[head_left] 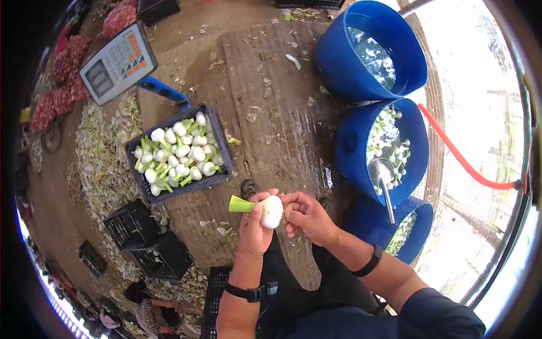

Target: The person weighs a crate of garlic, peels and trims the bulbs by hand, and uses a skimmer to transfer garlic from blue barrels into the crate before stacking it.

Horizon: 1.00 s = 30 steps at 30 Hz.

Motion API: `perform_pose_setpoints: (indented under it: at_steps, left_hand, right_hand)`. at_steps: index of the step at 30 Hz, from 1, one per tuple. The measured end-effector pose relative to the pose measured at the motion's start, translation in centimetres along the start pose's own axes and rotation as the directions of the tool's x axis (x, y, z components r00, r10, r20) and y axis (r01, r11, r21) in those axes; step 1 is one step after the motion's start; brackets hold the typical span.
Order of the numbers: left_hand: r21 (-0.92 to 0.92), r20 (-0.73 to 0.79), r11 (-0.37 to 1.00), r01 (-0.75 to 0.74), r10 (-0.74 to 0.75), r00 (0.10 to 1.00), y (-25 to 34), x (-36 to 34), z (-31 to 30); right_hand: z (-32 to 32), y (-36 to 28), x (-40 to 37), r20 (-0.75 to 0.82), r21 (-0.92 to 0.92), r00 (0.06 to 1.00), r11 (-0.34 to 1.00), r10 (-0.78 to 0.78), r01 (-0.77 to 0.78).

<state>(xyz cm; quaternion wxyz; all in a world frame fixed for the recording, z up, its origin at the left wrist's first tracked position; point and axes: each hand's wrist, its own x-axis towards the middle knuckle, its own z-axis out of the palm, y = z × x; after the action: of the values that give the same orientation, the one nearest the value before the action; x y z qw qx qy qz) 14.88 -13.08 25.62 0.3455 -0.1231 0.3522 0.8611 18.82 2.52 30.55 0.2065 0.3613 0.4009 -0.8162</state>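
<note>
My left hand (256, 229) is closed around a garlic bulb (272, 212), white with a short cut green stalk that points left. At the bulb's right, root end, my right hand (307, 217) is closed in a pinch, its fingertips against the bulb. Anything between those fingertips is too small to make out. Beyond my left hand, a dark crate (224, 148) full of similar white bulbs with green stalks (182, 150) stands at the scale.
The scale's display (118, 64) rises behind the crate. At right stand blue tubs (351, 141), one with water, others with trimmings; a metal strainer (382, 169) rests in the middle one. Black crates (161, 257), peelings (104, 147) and a crouching person (151, 311) are at left. A red hose (460, 158) lies right.
</note>
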Motion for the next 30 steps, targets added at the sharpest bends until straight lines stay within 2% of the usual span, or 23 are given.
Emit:
perform_pose_setpoints:
  at_steps: [2, 6, 8, 9, 11, 15, 17, 21, 22, 23, 25, 27, 28, 30]
  left_hand:
    - [-0.121, -0.035, 0.992, 0.039, -0.043, 0.998, -1.2, -0.9, 1.2]
    - [-0.185, -0.05, 0.981, 0.051, -0.061, 0.997, -3.4, -2.5, 3.4]
    - [-0.204, -0.091, 0.978, 0.049, -0.068, 0.993, -4.1, -3.6, 4.2]
    - [-0.193, -0.085, 0.98, 0.053, -0.07, 0.994, -4.4, -4.1, 4.4]
    - [-0.139, -0.126, 0.99, 0.0, -0.018, 0.992, -5.1, -5.0, 4.7]
    - [-0.171, -0.101, 0.985, 0.02, -0.038, 0.994, -5.7, -6.8, 5.2]
    - [-0.349, -0.057, 0.934, 0.079, -0.105, 0.993, -6.0, -7.7, 6.0]
    - [-0.478, -0.07, 0.874, 0.081, -0.13, 0.989, -6.2, -8.3, 6.3]
    - [-0.475, -0.067, 0.876, 0.082, -0.129, 0.989, -6.3, -8.4, 6.2]
    - [-0.472, -0.076, 0.876, 0.098, -0.151, 0.986, -6.3, -8.5, 6.2]
    - [-0.463, -0.095, 0.882, 0.092, -0.153, 0.984, -6.3, -8.7, 5.4]
    - [-0.224, -0.091, 0.969, 0.105, -0.128, 0.988, -6.3, -8.7, 4.4]
    - [-0.175, -0.123, 0.979, 0.103, -0.126, 0.984, -5.6, -8.8, 5.0]
    - [-0.136, -0.146, 0.984, 0.113, -0.133, 0.98, -4.5, -8.7, 3.8]
  right_hand:
    - [-0.8, 0.4, -1.8, -0.04, 0.104, 0.999, 0.994, -0.014, 0.018]
    - [-1.6, 1.0, -4.8, -0.092, 0.148, 0.995, 0.988, -0.033, 0.047]
    - [-1.8, 1.9, -5.8, -0.151, -0.103, 0.961, 0.971, -0.232, 0.218]
    - [-1.9, 2.1, -6.5, -0.153, -0.094, 0.959, 0.969, -0.239, 0.226]
    - [-1.8, 2.3, -7.7, -0.188, -0.283, 0.929, 0.923, -0.319, 0.26]
    - [-2.6, 1.9, -9.0, -0.221, -0.283, 0.94, 0.939, -0.262, 0.195]
    - [-4.9, 3.1, -8.5, -0.296, -0.233, 0.941, 0.968, -0.167, 0.099]
    - [-7.0, 4.3, -9.7, -0.319, -0.139, 0.928, 0.978, -0.193, 0.156]
    - [-6.7, 4.5, -10.1, -0.3, -0.191, 0.92, 0.961, -0.253, 0.202]
    - [-6.5, 4.5, -10.4, -0.298, -0.19, 0.919, 0.96, -0.257, 0.207]
    - [-4.7, 3.3, -11.0, -0.195, -0.214, 0.955, 0.96, -0.224, 0.182]
    - [-3.4, 3.9, -10.1, -0.164, -0.283, 0.95, 0.935, -0.266, 0.213]
    - [-2.7, 4.1, -9.6, -0.153, -0.351, 0.939, 0.905, -0.307, 0.239]
    - [-1.5, 3.9, -8.9, -0.146, -0.312, 0.951, 0.925, -0.273, 0.217]
